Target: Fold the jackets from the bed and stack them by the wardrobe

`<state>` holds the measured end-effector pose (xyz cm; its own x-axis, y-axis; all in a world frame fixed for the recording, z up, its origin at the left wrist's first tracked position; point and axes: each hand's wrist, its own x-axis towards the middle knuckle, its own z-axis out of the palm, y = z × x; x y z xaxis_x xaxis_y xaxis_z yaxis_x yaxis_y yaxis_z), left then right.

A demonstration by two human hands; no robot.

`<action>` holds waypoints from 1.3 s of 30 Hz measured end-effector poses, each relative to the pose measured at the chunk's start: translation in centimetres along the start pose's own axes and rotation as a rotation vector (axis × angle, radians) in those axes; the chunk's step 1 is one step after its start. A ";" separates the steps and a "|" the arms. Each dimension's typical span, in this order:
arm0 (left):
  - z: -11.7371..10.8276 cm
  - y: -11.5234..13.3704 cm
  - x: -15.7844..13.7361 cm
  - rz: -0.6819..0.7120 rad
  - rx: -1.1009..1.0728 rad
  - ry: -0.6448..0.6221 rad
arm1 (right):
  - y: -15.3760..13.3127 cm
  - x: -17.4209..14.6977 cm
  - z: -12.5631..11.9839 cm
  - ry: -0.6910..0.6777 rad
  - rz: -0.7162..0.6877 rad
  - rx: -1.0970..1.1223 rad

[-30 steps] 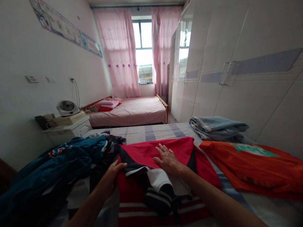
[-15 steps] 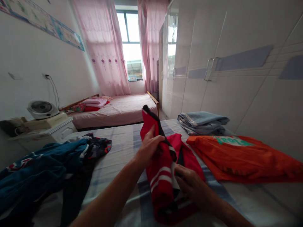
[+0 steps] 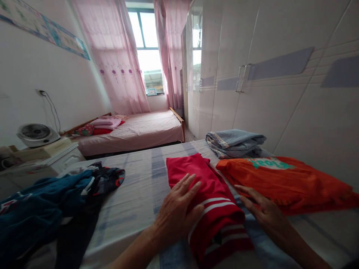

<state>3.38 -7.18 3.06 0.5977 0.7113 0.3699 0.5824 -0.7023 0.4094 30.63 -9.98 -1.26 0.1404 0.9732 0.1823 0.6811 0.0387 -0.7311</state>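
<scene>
I see a striped-sheet bed [image 3: 134,186] in a pink-curtained bedroom. Folded red shirt [image 3: 207,194] lies mid-bed, soft knit, white stripes. Left hand [image 3: 178,211] flat on it, fingers released; right hand [image 3: 262,211] open beside it.

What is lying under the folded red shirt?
The red shirt lies on the striped bedsheet, with the left hand flat on top. Whatever sits directly beneath the shirt is covered.
</scene>
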 end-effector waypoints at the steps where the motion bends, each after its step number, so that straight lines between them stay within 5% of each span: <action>1: 0.6 0.1 -0.5 0.033 0.020 -0.073 | -0.8 0.4 0.2 -0.001 -0.004 0.016; 5: 3.4 0.6 -1.0 0.093 0.049 -0.228 | -3.7 2.1 1.6 -0.045 -0.076 0.028; 8: 4.0 0.6 -0.7 0.076 0.046 -0.212 | -4.1 3.9 2.8 -0.097 -0.131 -0.017; 15: 2.7 0.5 -0.6 0.062 -0.019 -0.174 | -3.2 9.1 4.9 -0.104 -0.015 -0.126; 20: 3.3 0.6 -0.6 0.094 0.024 -0.138 | -4.4 9.0 5.6 0.006 -0.133 -0.149; 24: 4.1 0.5 -0.7 0.086 0.034 -0.103 | -3.1 8.6 5.4 0.070 -0.089 -0.477; 28: 4.5 0.8 -0.9 0.101 0.092 -0.027 | -5.0 9.6 4.6 0.043 -0.308 -0.591; 33: 6.3 1.7 -1.0 0.473 0.275 -0.018 | -10.4 11.5 8.3 -0.095 -0.595 -0.492; 37: 8.5 1.9 -0.9 0.727 0.495 0.021 | -10.6 13.1 13.7 -0.420 -0.479 -0.494; 39: 8.7 2.2 -1.2 0.781 0.518 0.035 | -10.0 13.8 15.2 -0.466 -0.434 -0.491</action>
<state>8.76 -9.79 -3.78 0.9112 0.0270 0.4111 0.2005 -0.9009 -0.3851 14.85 6.49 -1.42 -0.4497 0.8931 0.0119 0.8596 0.4363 -0.2659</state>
